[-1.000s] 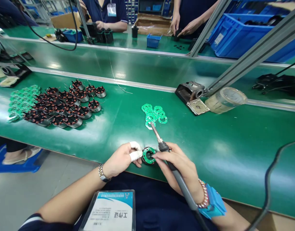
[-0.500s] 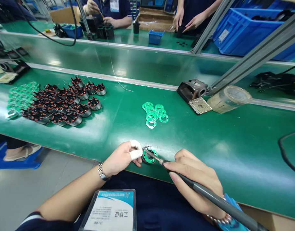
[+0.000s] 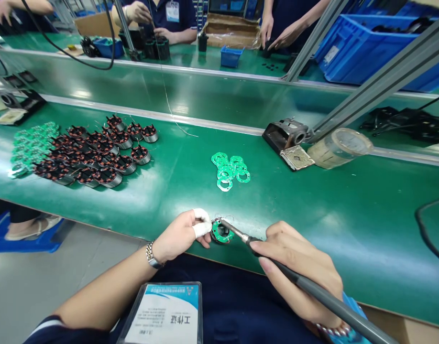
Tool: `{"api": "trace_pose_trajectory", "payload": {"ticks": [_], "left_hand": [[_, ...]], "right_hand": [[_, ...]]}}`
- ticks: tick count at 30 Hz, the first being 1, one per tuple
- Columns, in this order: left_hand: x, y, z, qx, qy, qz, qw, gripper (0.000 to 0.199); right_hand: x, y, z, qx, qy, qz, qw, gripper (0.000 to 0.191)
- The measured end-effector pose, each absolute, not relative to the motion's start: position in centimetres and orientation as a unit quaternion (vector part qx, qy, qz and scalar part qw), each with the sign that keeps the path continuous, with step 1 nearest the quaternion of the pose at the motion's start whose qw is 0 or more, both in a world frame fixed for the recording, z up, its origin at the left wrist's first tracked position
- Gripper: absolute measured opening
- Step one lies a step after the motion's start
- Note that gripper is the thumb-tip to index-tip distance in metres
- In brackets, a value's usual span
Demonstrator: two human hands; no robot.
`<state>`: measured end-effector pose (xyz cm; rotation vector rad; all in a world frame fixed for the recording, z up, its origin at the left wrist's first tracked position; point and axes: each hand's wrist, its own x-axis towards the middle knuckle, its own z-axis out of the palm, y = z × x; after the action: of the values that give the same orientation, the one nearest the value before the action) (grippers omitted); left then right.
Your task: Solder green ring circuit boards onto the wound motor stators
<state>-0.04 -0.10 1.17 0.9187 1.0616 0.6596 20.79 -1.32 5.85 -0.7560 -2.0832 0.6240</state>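
My left hand (image 3: 185, 231), with white covers on thumb and forefinger, grips the left side of a motor stator (image 3: 214, 237) at the table's near edge. On top of this stator lies a green ring-shaped circuit board (image 3: 216, 234). My right hand (image 3: 298, 267) is closed around a soldering iron (image 3: 287, 274). The iron's tip touches or hovers at the far edge of the ring board; which one I cannot tell. Beyond my hands lies a small pile of loose green ring boards (image 3: 224, 173).
Many copper-wound stators (image 3: 93, 153) stand at left beside more green boards (image 3: 33, 145). A soldering-iron stand (image 3: 286, 136) and a cloudy plastic tub (image 3: 339, 148) are at the back right. A thin wire (image 3: 169, 105) hangs down to the table. Co-workers' hands (image 3: 277, 36) work across the bench.
The soldering iron's tip has moved from the ring board's inner area to its far edge. My right hand has shifted slightly right. My left hand and the stator stay in place.
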Motion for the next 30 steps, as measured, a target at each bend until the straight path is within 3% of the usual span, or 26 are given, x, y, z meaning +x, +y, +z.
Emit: {"api": "trace_pose_trajectory", "payload": {"ticks": [6,11,14,20,26,30], "left_hand": [[0.1,-0.2,1.1,0.418,0.477,0.307,0.710,0.017],[0.0,-0.4,1.1,0.446,0.482,0.319,0.683,0.015],[-0.7,-0.6,1.0,0.544,0.491,0.328,0.596,0.013],[-2.6,-0.3,0.5,0.819,0.411,0.275,0.291,0.020],[-2.3,0.0,0.3,0.866,0.379,0.248,0.214,0.023],[-0.6,-1.0,-0.1,0.816,0.467,0.280,0.193,0.016]], "right_hand": [[20.3,-0.9,3.6,-0.366,-0.822,0.206,0.385,0.019],[18.9,-0.4,1.1,-0.357,-0.838,0.238,0.338,0.036],[18.5,-0.3,0.6,-0.352,-0.838,0.250,0.333,0.033],[18.8,-0.4,0.6,-0.352,-0.838,0.264,0.323,0.032],[18.6,-0.2,0.8,-0.349,-0.838,0.259,0.330,0.029],[18.4,-0.3,0.6,-0.351,-0.838,0.240,0.342,0.030]]}}
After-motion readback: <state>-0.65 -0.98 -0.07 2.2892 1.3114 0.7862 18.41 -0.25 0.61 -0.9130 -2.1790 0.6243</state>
